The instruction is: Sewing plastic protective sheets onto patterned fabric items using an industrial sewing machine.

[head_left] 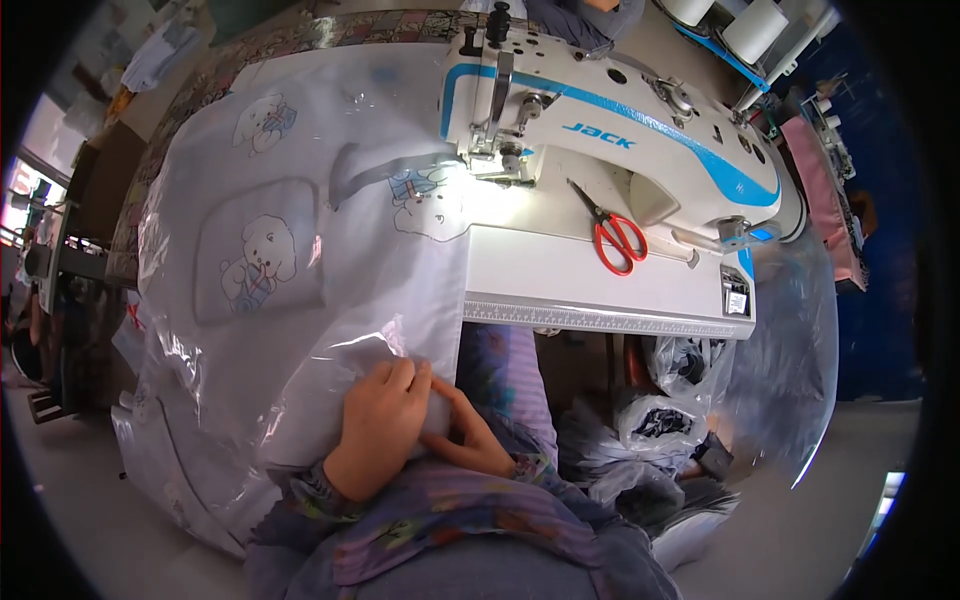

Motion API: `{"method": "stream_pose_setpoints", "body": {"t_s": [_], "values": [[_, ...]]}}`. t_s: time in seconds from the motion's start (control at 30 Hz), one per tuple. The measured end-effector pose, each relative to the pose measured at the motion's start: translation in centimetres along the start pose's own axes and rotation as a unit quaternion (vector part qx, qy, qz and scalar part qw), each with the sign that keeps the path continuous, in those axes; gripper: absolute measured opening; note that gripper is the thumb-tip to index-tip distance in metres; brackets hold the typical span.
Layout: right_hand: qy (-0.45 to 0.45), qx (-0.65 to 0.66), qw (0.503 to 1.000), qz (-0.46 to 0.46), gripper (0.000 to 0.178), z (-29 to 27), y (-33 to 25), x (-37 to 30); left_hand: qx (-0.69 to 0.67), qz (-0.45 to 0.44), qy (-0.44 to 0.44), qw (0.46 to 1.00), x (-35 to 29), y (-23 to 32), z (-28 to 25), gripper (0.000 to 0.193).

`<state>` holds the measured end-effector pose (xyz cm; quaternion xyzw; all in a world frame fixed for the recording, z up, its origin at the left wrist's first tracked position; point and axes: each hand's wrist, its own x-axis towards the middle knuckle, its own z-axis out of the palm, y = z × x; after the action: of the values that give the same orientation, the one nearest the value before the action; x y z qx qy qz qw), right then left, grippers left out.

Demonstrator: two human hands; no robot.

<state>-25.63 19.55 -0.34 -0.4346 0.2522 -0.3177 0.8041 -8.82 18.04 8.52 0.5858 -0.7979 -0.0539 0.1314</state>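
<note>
A purple-grey garment with a flowered band (470, 525) fills the spot closest to me — the seated person's own clothing. Just beyond it, the left hand (380, 425) has its fingers bent together, pinching the near edge of a pale sheet (360, 290) with a glossy, see-through surface and puppy drawings. The right hand (472, 440) meets it at the same edge, index finger stretched toward the left fingertips and thumb apart; whether it grips, I cannot tell, since part of it is hidden.

The sheet spreads left over the worktable, its far right side reaching the lit needle area of a white-and-blue sewing machine (600, 110), where a grey strip (385, 172) lies across it. Red-handled scissors (618, 240) rest on the machine bed — a ruler strip (600, 320) edges its front. Plastic bags (655, 425) sit below, at right.
</note>
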Motion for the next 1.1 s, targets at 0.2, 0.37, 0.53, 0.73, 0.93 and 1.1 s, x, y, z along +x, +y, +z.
{"method": "stream_pose_setpoints", "body": {"t_s": [0.2, 0.37, 0.53, 0.73, 0.93, 1.1], "values": [[0.031, 0.064, 0.997, 0.011, 0.076, -0.5, -0.4, 0.9, -0.006, -0.016, 0.000, 1.000, 1.5, -0.5, 0.5, 0.037], [-0.007, 0.008, 0.999, 0.048, 0.071, -0.6, -0.1, 1.0, 0.046, -0.013, -0.026, 0.999, 3.6, -1.7, 1.6, 0.028], [0.064, -0.026, 0.997, 0.020, 0.065, -0.7, -1.8, 2.7, 0.023, -0.016, -0.031, 0.999, 5.6, -2.4, 1.5, 0.021], [0.113, 0.094, 0.988, 0.041, 0.063, -1.7, -2.7, 4.5, -0.044, -0.017, -0.009, 0.999, 6.9, -2.5, 1.4, 0.012], [0.131, 0.086, 0.988, 0.008, 0.061, -2.5, -3.1, 6.9, -0.098, -0.040, 0.002, 0.994, 8.2, -3.8, 1.4, 0.021], [0.069, -0.020, 0.997, -0.025, 0.067, -3.6, -1.4, 7.0, -0.190, -0.069, 0.007, 0.979, 7.6, -3.1, -0.4, 0.042]]}}
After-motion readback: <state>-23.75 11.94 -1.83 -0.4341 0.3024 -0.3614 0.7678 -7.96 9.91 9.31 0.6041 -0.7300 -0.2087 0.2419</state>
